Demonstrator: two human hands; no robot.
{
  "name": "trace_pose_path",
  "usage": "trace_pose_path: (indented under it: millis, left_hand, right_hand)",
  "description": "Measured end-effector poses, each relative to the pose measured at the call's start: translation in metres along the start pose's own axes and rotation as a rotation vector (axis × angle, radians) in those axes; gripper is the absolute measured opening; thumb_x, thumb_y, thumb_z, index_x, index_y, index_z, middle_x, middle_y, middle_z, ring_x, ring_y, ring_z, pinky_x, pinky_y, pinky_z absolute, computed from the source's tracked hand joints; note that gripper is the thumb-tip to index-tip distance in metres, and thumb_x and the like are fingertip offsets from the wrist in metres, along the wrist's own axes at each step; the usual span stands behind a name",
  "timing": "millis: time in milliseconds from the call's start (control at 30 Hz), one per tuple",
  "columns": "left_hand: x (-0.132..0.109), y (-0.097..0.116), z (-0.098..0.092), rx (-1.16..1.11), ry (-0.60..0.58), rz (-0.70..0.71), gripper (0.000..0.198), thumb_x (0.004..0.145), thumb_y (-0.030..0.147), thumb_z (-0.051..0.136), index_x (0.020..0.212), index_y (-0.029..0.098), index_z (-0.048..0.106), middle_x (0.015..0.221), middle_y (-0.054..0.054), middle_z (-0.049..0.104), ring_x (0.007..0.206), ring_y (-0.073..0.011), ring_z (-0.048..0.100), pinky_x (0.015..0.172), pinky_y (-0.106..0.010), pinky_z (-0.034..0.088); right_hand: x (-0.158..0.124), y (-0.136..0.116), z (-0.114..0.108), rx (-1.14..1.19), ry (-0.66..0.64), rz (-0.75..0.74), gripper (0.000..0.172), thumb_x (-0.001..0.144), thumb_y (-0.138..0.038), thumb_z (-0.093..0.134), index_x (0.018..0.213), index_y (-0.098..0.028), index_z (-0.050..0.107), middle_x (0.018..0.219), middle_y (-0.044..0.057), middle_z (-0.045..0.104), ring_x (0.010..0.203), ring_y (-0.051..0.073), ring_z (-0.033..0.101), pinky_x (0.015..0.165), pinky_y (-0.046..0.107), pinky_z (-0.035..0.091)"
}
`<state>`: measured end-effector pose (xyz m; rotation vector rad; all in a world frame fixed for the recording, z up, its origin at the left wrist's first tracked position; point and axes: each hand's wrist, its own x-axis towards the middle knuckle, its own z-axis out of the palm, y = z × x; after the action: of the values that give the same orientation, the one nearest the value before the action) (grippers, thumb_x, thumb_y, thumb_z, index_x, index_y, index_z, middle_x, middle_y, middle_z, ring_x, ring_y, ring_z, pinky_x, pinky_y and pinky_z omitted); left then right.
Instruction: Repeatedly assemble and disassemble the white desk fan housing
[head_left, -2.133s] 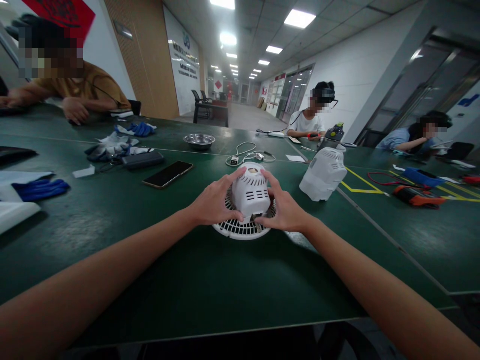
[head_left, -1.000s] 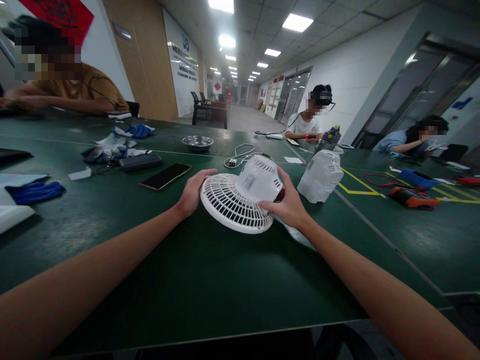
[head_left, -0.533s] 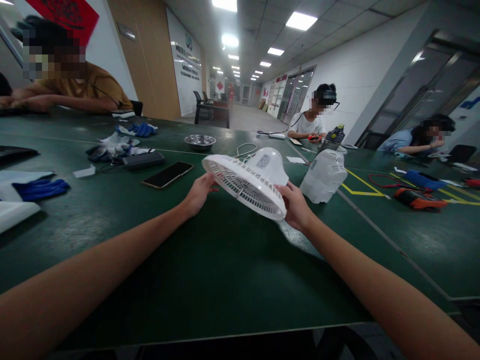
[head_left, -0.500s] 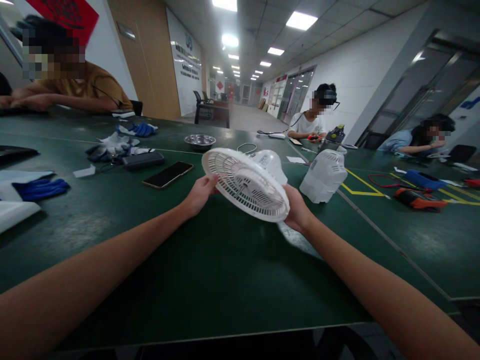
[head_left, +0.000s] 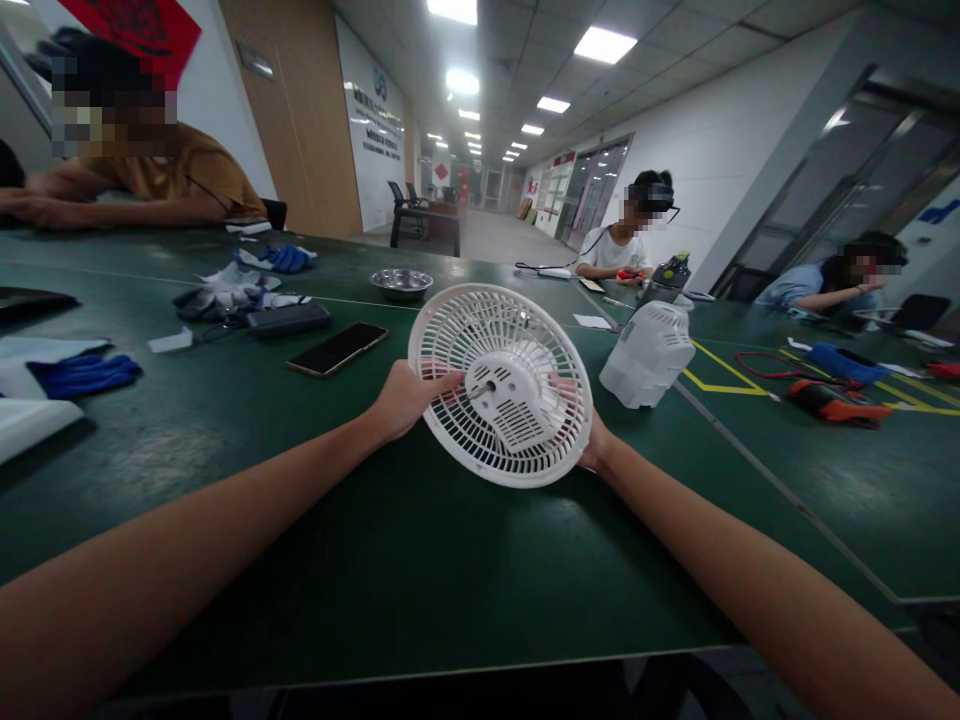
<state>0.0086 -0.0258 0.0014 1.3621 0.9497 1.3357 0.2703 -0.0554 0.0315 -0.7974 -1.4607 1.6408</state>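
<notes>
A round white fan grille [head_left: 501, 470] with slotted bars is held above the green table, its open inner face turned toward me. From its hub a thin metal shaft sticks out. My left hand [head_left: 409, 398] grips the left rim, thumb lying over the bars near the hub. At the right, my right hand [head_left: 596, 440] holds the fan part from behind; its fingers show partly through the slots. A white plastic housing [head_left: 649, 355] stands on the table just beyond my right hand.
A phone [head_left: 337, 348], a metal bowl [head_left: 401, 283] and a dark case [head_left: 289, 318] lie on the table [head_left: 450, 600]. Blue gloves [head_left: 86, 375] are at left. An orange multimeter [head_left: 838, 402] sits at right. Three other people sit around the table.
The fan grille has tilted up, so its inner face now points at me instead of lying nearly edge-on. My left thumb has moved inward over the bars, and my right hand is further behind it.
</notes>
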Motion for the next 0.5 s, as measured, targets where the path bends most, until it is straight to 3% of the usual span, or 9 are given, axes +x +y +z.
trace_pose_path:
  millis: [300, 400, 500]
  left_hand:
    - [0.000, 0.003, -0.001, 0.140, 0.044, 0.019, 0.021, 0.075, 0.036, 0.083, 0.079, 0.018, 0.074, 0.071, -0.005, 0.074, 0.059, -0.0209, 0.069, 0.058, -0.041, 0.060]
    - [-0.002, 0.010, 0.002, 0.221, 0.080, 0.002, 0.019, 0.075, 0.034, 0.082, 0.075, 0.017, 0.072, 0.063, -0.003, 0.070, 0.054, -0.0171, 0.066, 0.054, -0.033, 0.057]
    - [-0.002, 0.013, 0.002, 0.278, 0.071, 0.004, 0.022, 0.076, 0.036, 0.081, 0.073, 0.016, 0.071, 0.060, -0.002, 0.069, 0.053, -0.0161, 0.065, 0.054, -0.030, 0.055]
  right_hand:
    - [0.003, 0.002, 0.011, 0.157, 0.086, -0.003, 0.033, 0.081, -0.052, 0.069, 0.100, -0.026, 0.063, 0.090, 0.002, 0.074, 0.089, 0.024, 0.070, 0.086, 0.046, 0.060]
    - [0.010, 0.008, -0.003, 0.108, 0.264, -0.095, 0.038, 0.077, -0.047, 0.075, 0.106, -0.028, 0.058, 0.093, 0.000, 0.071, 0.089, 0.023, 0.069, 0.089, 0.046, 0.059]
    - [0.016, 0.009, -0.035, -0.101, 0.522, -0.204, 0.053, 0.075, -0.047, 0.075, 0.118, -0.029, 0.050, 0.105, 0.000, 0.068, 0.096, 0.025, 0.067, 0.091, 0.049, 0.058]
